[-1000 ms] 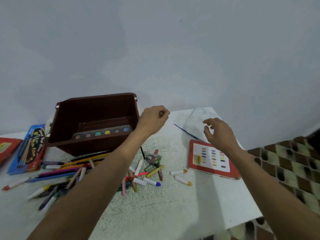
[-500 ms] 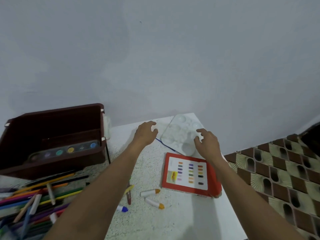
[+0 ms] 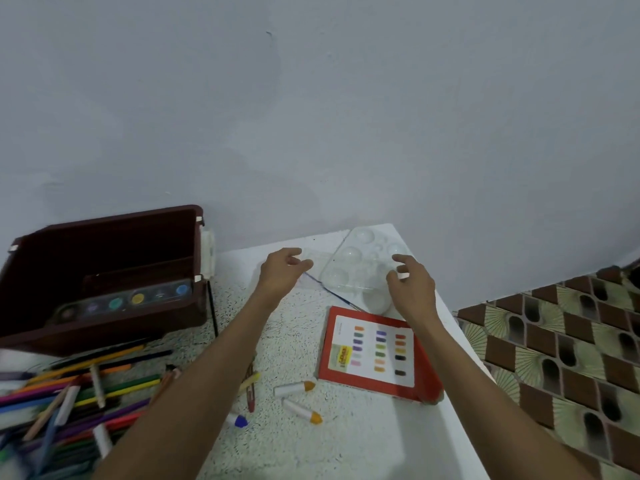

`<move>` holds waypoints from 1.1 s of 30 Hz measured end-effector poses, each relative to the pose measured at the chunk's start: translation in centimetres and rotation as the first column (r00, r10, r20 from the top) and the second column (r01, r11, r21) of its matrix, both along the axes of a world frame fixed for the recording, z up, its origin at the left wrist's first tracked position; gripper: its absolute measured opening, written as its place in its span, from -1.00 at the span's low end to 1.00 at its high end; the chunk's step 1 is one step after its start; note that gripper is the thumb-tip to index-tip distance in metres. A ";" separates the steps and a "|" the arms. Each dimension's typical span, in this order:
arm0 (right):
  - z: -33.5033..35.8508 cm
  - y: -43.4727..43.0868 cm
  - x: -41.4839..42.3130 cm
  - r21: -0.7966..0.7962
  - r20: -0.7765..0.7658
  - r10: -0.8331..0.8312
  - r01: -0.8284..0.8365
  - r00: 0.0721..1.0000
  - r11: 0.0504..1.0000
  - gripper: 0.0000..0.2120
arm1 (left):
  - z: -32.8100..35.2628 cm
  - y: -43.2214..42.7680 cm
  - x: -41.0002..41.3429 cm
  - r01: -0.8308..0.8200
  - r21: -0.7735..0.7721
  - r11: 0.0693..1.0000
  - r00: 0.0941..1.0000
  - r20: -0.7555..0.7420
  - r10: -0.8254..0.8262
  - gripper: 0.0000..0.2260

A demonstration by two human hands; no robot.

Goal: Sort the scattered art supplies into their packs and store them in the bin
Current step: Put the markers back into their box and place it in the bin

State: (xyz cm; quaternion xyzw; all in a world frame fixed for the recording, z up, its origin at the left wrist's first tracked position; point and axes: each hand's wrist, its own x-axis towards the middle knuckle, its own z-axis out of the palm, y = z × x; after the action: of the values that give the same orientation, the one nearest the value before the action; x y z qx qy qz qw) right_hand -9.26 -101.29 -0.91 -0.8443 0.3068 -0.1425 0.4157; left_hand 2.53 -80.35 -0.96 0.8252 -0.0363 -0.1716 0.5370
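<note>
Two empty hands at the clear palette [image 3: 353, 259] in the table's [image 3: 311, 445] far right corner.
The left hand [image 3: 282, 271] and right hand [image 3: 410, 287] hover either side of it, fingers loose and holding nothing; the brown bin [image 3: 104, 237] stands far left.

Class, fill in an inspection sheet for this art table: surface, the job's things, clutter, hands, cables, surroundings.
Surface: white speckled table, supplies scattered across it.
Job's things: brown bin at left, paint strip inside; clear palette at the far corner; blue paintbrush beside it; red pack lying flat; coloured pencils heaped at left; crayons loose.
Clutter: nothing seen beyond the supplies.
Hands: left hand and right hand open, one at each side of the palette, holding nothing; contact unclear.
Cables: nothing seen.
Surroundings: plain wall behind; patterned tiled floor at right.
</note>
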 end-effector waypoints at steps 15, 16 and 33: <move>0.3 9.3 -5.7 0.355 0.143 -0.078 0.022 0.987 0.935 -0.80 | 1.2 12.5 -9.6 -0.001 -0.140 0.990 0.995 -0.103 -0.014 -0.62; 0.5 10.6 -6.2 0.380 0.149 -0.068 0.006 0.986 0.925 -0.83 | 1.0 14.0 -10.2 -0.009 -0.140 0.990 0.994 -0.107 -0.007 -0.63; -1.1 29.8 -11.4 0.504 0.056 0.287 -0.275 0.956 0.819 -0.76 | 0.6 37.4 -19.6 -0.020 -0.091 0.996 0.987 -0.161 0.005 -0.44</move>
State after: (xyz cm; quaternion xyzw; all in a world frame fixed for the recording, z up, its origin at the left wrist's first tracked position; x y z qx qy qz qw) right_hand -20.62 -71.44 -1.97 -0.7427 0.2103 0.0153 0.6356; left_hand -17.09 -42.90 -0.37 0.7831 0.0044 -0.2324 0.5769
